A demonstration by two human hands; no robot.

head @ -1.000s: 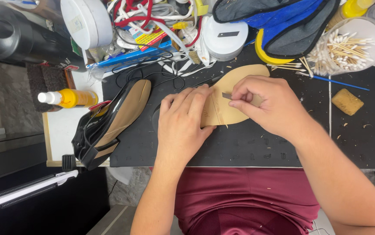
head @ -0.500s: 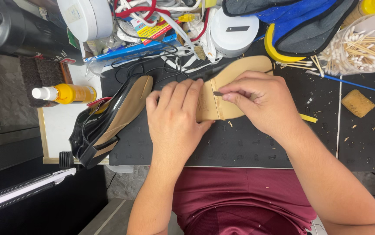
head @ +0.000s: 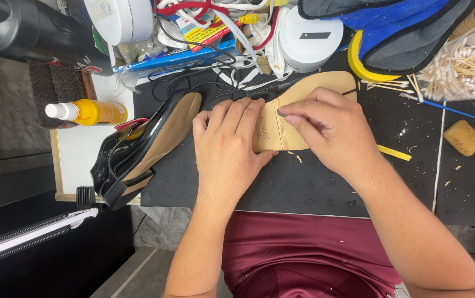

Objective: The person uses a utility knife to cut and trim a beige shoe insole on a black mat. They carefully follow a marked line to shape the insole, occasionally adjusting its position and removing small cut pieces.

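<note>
The insole [head: 303, 105], tan and flat, is lying on the black mat [head: 315, 187] at the middle of the bench, toe end pointing toward the white tub [head: 310, 38]. The left hand [head: 229, 143] is lying flat on its heel end, fingers together and extended, palm down; this is pinning the piece so it cannot slide on the mat. The right hand [head: 331, 129] is resting over the middle of the insole, thumb and forefinger pinched on a small dark blade [head: 280, 112] whose tip is touching the tan surface just beside the left fingertips. Judged from the tan shavings [head: 298, 159] scattered near the edge, the blade is scraping or trimming the surface.

Just left of the left hand, a black shoe [head: 132, 149] is lying on its side, half on the mat, its tan lining facing up. A yellow spray bottle [head: 86, 112] is lying beyond it, off the mat. Behind the insole, a tangle of cables [head: 221, 33] is crowding the far edge. To the right, cotton swabs [head: 463, 60] are sitting in a clear container, with a tan sponge [head: 465, 138] below them, well apart from the hands. A yellow strip [head: 393, 152] is lying just beside the right wrist. Nothing is blocking the blade's path; the left fingertips are the closest obstacle.
</note>
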